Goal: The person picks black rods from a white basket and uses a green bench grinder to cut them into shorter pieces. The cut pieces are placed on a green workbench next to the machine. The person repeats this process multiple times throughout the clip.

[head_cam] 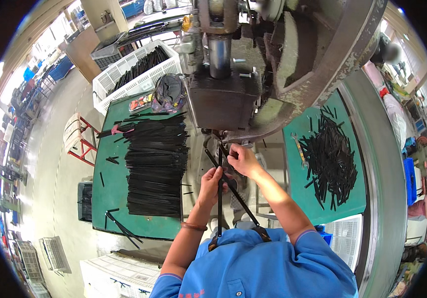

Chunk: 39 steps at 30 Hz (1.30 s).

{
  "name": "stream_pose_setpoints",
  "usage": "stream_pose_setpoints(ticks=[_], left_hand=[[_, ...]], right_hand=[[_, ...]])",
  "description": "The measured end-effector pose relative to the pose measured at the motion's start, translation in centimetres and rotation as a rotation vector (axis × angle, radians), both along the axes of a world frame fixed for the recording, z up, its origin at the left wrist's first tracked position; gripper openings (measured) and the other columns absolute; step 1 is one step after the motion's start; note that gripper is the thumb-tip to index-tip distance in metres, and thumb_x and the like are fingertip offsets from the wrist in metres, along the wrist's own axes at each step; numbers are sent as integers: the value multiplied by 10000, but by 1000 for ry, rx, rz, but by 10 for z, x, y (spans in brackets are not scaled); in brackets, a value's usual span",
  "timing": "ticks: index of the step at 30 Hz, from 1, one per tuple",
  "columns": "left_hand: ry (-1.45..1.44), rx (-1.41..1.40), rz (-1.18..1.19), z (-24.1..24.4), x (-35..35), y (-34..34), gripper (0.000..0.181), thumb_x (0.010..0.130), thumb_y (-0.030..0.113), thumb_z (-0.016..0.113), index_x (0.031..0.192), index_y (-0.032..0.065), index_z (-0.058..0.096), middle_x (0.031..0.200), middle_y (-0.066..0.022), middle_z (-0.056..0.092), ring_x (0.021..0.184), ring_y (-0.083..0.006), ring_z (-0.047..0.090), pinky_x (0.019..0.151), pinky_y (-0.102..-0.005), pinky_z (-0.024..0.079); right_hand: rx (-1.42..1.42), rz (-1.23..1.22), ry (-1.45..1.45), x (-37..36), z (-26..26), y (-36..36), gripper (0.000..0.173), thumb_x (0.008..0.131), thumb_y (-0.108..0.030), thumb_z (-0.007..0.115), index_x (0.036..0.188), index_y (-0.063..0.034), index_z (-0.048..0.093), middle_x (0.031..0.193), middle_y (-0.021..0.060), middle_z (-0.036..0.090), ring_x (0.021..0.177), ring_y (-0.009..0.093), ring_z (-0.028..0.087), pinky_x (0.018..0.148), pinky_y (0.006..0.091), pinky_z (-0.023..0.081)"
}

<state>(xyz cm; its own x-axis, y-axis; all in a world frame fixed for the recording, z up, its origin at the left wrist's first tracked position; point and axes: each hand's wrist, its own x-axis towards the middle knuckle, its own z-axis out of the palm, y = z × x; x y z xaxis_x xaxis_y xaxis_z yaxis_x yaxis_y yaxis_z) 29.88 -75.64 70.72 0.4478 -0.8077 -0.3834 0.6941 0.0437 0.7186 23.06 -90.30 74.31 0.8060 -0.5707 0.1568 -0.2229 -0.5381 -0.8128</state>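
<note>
Below the head of a large press machine (222, 100), my left hand (211, 182) grips a pair of crossed black flat bars (220, 208) where they overlap. My right hand (240, 158) has its fingers closed at a short black bar (224, 149) near the upper ends, close under the press tool. The lower ends of the long bars reach down to my blue shirt. A wide stack of long black bars (155, 167) lies on the green table to the left. A heap of short black bars (330, 160) lies on the green surface to the right.
An open-ended wrench (300, 149) lies beside the right heap. Joined bars (124, 229) rest at the front corner of the left green table (111, 201). Behind it stand a white crate (100, 95) of black bars and a patterned bag (169, 93). A red-framed stool (81, 139) is at left.
</note>
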Motion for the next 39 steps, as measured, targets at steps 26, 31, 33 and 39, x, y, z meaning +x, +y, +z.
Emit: stream_pose_setpoints(ticks=[26,31,33,39], left_hand=[[-169,51,-82,18,5,1,221,963,238,464,946,21,499,801,-127,646,482,-98,506,414,-239,427],[-189,14,-71,27,4,0,232,967,240,463,943,12,501,788,-113,641,481,-92,502,420,-234,423],[-212,-7,-67,40,2,4,231,967,242,467,945,18,519,773,-88,636,496,-85,496,438,-228,416],[-226,-7,73,29,24,38,183,959,195,474,920,26,532,754,-92,640,449,-81,486,393,-223,419]], right_hand=[[498,-286,-113,-104,-37,52,112,784,-11,631,687,-22,575,605,-13,540,552,63,474,504,246,390],[515,-297,-175,-102,-16,56,122,806,-17,631,704,-24,565,586,-24,504,518,33,411,458,234,329],[453,-289,-162,-96,-5,55,135,808,-24,637,697,-26,559,589,-35,496,521,34,407,458,235,328],[168,-171,-192,-24,14,38,123,795,-85,658,753,-4,575,609,37,555,564,76,480,512,265,408]])
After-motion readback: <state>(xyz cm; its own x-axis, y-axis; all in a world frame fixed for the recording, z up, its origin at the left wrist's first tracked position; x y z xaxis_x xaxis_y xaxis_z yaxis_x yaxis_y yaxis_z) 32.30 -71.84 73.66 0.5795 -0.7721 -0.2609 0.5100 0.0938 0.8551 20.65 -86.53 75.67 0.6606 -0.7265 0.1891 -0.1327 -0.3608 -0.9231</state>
